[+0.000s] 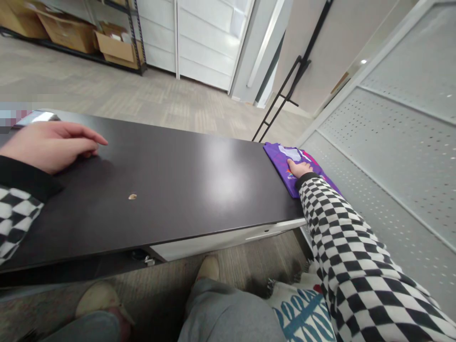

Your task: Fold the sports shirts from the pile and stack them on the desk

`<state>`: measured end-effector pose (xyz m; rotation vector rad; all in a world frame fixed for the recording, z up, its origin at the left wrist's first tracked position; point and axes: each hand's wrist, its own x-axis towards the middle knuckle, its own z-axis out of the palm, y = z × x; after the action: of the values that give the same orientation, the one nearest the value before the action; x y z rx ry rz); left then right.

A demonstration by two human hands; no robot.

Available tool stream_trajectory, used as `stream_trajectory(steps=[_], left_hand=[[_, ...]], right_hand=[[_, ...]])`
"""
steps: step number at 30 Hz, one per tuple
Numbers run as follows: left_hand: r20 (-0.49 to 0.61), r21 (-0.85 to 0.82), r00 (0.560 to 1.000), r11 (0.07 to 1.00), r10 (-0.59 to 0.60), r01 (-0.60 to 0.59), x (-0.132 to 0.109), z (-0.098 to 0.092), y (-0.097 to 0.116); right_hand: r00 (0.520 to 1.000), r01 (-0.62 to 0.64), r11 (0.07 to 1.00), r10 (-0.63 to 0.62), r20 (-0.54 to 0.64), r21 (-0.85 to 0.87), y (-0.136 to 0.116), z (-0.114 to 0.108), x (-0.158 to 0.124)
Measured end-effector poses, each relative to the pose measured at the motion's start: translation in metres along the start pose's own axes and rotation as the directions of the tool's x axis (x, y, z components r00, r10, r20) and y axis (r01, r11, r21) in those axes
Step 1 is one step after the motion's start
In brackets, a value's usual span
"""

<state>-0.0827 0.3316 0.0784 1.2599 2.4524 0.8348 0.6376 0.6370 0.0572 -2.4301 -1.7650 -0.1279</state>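
My left hand (pixel 53 146) rests on the dark tabletop (pixel 178 190) at the left, fingers relaxed and holding nothing. At the table's far right end lies a folded purple cloth garment (pixel 280 159) with a pale and pink print. My right hand (pixel 299 167) lies flat on top of it, fingers spread little and not gripping. Both forearms wear black-and-white checkered sleeves. A small chipped spot (pixel 132 196) marks the tabletop between my hands.
A shiny, partly blurred object (pixel 35 118) sits at the table's far left corner. A perforated grey panel (pixel 392 156) stands to the right, and a black metal frame (pixel 281 97) rises beyond the table. Cardboard boxes (pixel 117 50) fill shelves at the back. A blue-patterned cushion (pixel 302 316) lies below.
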Motion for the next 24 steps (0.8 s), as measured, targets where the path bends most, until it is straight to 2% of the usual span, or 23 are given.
stream_trajectory(steps=[3, 5, 8, 9, 11, 14, 18, 24], left_hand=[[0.011, -0.214, 1.0, 0.977, 0.007, -0.004, 0.001, -0.001, -0.001], [0.0, -0.257, 0.999, 0.966, 0.035, -0.034, 0.004, 0.0, -0.004], [0.021, -0.226, 0.996, 0.971, 0.082, -0.076, 0.005, 0.002, -0.005], [0.018, -0.217, 0.996, 0.973, 0.087, -0.081, 0.004, 0.001, -0.005], [0.008, -0.2, 0.996, 0.976, 0.091, -0.087, 0.0, 0.0, -0.003], [0.023, -0.181, 0.994, 0.978, 0.106, -0.1, -0.005, -0.003, 0.001], [0.039, -0.242, 0.99, 0.962, 0.139, -0.125, -0.003, -0.001, -0.001], [0.029, -0.253, 0.996, 0.964, 0.087, -0.077, 0.003, 0.004, -0.007]], right_hand=[[0.997, -0.053, 0.998, 0.051, 0.05, 0.045, -0.008, -0.009, -0.013], [0.998, 0.031, 0.999, -0.032, 0.048, 0.029, -0.018, -0.016, -0.021], [0.986, 0.166, 0.986, -0.166, 0.029, -0.001, -0.038, -0.023, -0.032], [0.986, 0.16, 0.987, -0.16, 0.035, 0.008, -0.043, -0.024, -0.035], [0.996, 0.063, 0.997, -0.065, 0.054, 0.045, -0.049, -0.023, -0.04], [0.993, -0.081, 0.994, 0.074, 0.088, 0.078, -0.044, -0.017, -0.043], [0.991, -0.052, 0.996, 0.044, 0.124, 0.067, -0.03, -0.011, -0.04], [0.989, -0.037, 0.998, 0.029, 0.147, 0.05, -0.03, -0.012, -0.033]])
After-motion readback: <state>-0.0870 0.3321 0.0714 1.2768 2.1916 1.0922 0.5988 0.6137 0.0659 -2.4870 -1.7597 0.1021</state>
